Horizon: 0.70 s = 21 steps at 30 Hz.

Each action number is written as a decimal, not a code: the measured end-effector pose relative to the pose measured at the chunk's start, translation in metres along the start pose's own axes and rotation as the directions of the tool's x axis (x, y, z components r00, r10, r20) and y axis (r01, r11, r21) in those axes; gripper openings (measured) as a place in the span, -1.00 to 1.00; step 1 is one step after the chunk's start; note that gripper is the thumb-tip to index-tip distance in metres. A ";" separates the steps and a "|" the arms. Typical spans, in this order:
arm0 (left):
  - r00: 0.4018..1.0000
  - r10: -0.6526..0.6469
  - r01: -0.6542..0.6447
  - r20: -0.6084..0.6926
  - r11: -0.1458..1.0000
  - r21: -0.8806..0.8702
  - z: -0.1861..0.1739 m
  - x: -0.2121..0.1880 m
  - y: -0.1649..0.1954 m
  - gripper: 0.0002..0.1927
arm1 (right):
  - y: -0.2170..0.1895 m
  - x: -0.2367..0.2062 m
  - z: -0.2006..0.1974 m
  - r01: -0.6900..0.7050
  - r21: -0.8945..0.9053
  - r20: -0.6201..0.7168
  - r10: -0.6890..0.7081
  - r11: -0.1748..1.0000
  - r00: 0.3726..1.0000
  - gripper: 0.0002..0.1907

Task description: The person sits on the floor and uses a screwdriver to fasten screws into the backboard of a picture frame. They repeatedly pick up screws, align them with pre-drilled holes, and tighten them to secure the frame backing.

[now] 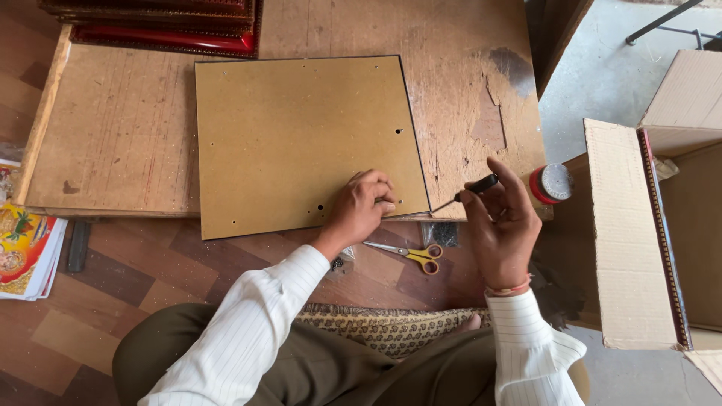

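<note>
Wooden worktop [113, 150], low and scuffed, carries everything within arm's reach of the seated person. Brown hardboard backing panel [301, 143] lies flat on it, near corner overhanging the edge toward the body, so that corner is reachable from above and from the side. Open cardboard box [632, 248] stands to the right of the right hand, flaps out, mouth up. Stack of red frames [165, 26] sits at the far edge, well beyond both hands, out of the working area.

Left hand [365, 207] is curled shut, knuckles and fingertips pressing down on the panel's near-right corner, apparently pinning the panel so it can't slide. Right hand [500, 218] is closed around a small screwdriver [468, 192] with a black handle, held pencil-like, tip aimed at the panel edge just beside the left hand.

Yellow-handled scissors [414, 254] lie on the floor between the 2 wrists, blades closed. Red-rimmed round tin [551, 183] rests just beyond the right hand's fingers.
</note>
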<state>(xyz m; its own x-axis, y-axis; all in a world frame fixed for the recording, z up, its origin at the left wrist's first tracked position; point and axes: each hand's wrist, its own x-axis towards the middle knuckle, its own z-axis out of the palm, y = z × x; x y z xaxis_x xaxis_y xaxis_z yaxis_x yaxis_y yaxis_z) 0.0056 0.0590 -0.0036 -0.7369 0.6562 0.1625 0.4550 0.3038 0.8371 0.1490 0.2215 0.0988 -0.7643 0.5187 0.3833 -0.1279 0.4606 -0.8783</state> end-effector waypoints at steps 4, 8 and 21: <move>0.997 0.004 0.001 -0.073 0.997 0.073 0.010 0.007 0.003 -0.89 | -0.004 0.006 0.018 0.193 -0.176 0.057 -0.186 0.965 0.981 -0.47; 0.995 0.018 -0.012 -0.096 0.998 0.060 0.012 0.005 0.007 -0.90 | -0.002 0.014 0.031 0.269 -0.210 0.116 -0.249 0.940 0.962 -0.45; 0.982 0.040 -0.018 -0.187 0.993 0.118 0.018 0.001 0.012 -0.96 | 0.006 0.007 0.040 0.269 -0.216 0.172 -0.234 0.939 0.957 -0.48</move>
<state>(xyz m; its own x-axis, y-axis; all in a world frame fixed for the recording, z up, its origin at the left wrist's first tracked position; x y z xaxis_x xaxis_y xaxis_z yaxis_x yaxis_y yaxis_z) 0.0191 0.0760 -0.0022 -0.7986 0.5271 0.2904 0.5239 0.3714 0.7666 0.1178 0.1988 0.0849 -0.8102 0.2642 0.5233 -0.1891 0.7272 -0.6599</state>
